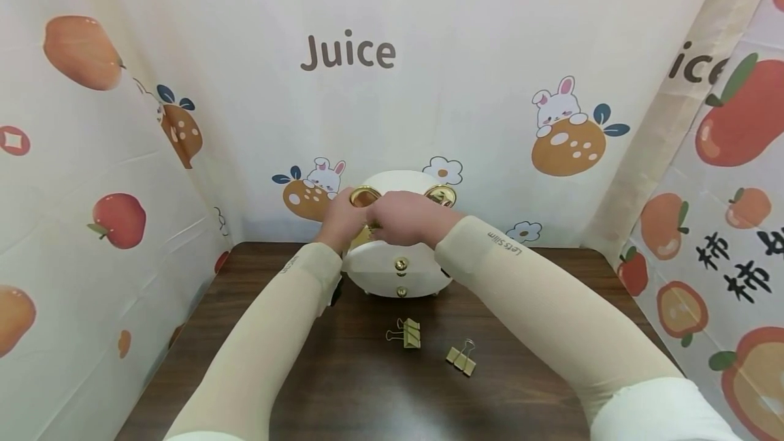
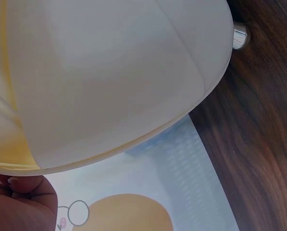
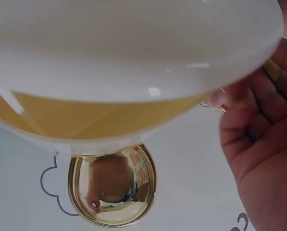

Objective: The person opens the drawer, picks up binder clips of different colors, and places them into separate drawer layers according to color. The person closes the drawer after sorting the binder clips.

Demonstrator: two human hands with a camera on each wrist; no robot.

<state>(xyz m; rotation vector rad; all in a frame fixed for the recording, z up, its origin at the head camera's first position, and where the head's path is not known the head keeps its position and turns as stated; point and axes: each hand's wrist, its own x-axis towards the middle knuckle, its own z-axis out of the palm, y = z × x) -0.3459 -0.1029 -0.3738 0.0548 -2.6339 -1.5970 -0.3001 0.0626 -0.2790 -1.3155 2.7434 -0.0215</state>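
Note:
A white oval box (image 1: 373, 267) with gold knobs (image 1: 401, 263) on its front and gold round ears (image 1: 441, 197) stands at the table's back. Between its white dome (image 3: 124, 53) and lower rim, a gap shows the yellowish inside (image 3: 124, 118). My left hand (image 1: 340, 218) is at the box's upper left, its fingers bent beside the rim in the left wrist view. Across the box's front reaches my right hand (image 1: 405, 216), fingers curled. Thumb and fingertips pinch a small gold piece (image 3: 222, 109), mostly hidden, by the left ear.
Two gold binder clips lie on the dark wooden table (image 1: 361, 386) in front of the box: one clip (image 1: 411, 334) near the middle, another clip (image 1: 461, 359) farther right. A printed cloth (image 1: 478, 39) hangs close behind the box and along both sides.

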